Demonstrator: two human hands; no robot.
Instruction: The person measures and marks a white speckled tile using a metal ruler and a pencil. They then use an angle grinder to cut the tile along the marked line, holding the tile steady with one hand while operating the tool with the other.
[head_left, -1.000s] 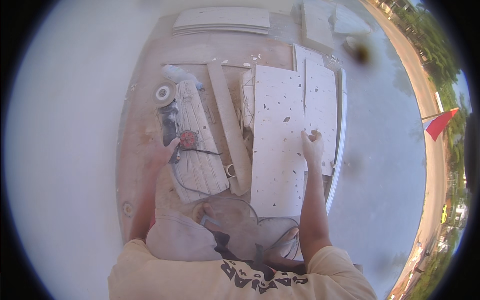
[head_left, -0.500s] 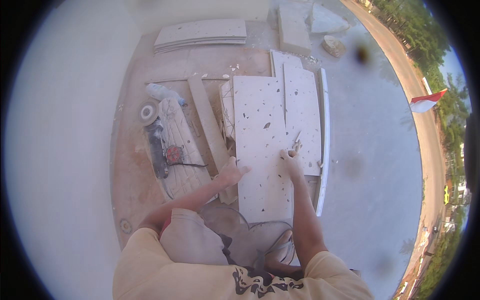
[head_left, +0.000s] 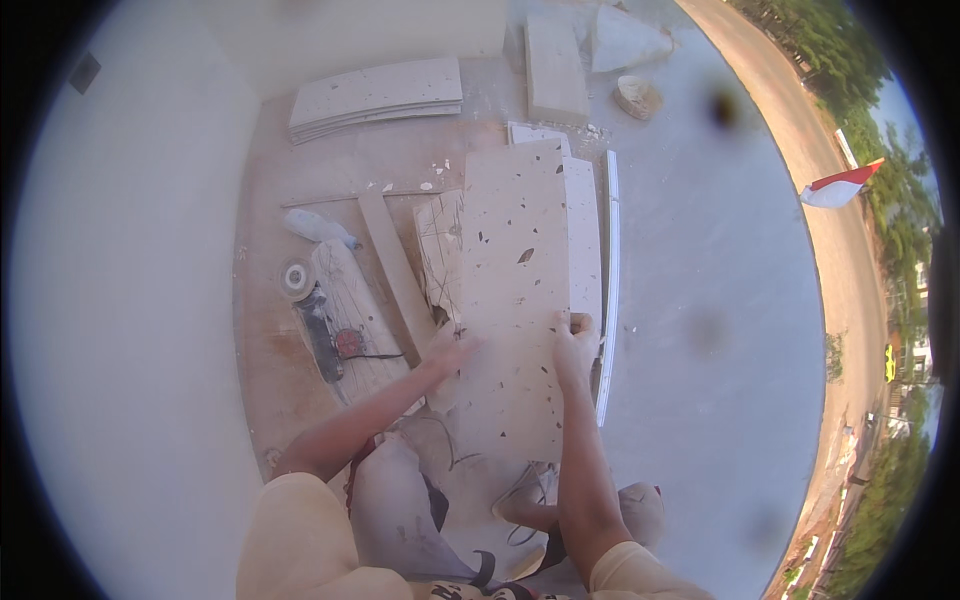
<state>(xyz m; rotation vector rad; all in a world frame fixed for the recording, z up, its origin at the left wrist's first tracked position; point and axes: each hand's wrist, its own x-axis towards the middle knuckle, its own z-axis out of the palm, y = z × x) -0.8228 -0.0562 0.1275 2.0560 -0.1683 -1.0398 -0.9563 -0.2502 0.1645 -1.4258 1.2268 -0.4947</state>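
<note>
A long pale tile [head_left: 512, 290] with dark chip-like flecks stands out in front of me, held by both long edges. My left hand [head_left: 452, 350] grips its left edge, thumb on the face and fingers mostly hidden. On the opposite edge, my right hand [head_left: 574, 345] is closed, its fingers curling round the rim. Behind the tile, another speckled tile [head_left: 583, 230] shows on the right. An angle grinder [head_left: 318, 330] with a round disc lies left of my left hand, beside a worn pale board [head_left: 352, 310].
Flat tiles are stacked [head_left: 375, 88] by the far wall. A narrow plank [head_left: 395, 270] lies left of the held tile, a long white metal strip [head_left: 608, 290] right of it. A plastic bottle [head_left: 318, 226] rests beyond the grinder. A roll of tape [head_left: 636, 97] and a pale block [head_left: 556, 70] are farther back.
The tile has been lifted off the tiles beneath and shifted slightly left, with both hands on it. My right hand has moved to the tile's right edge. The whole view has shifted a little.
</note>
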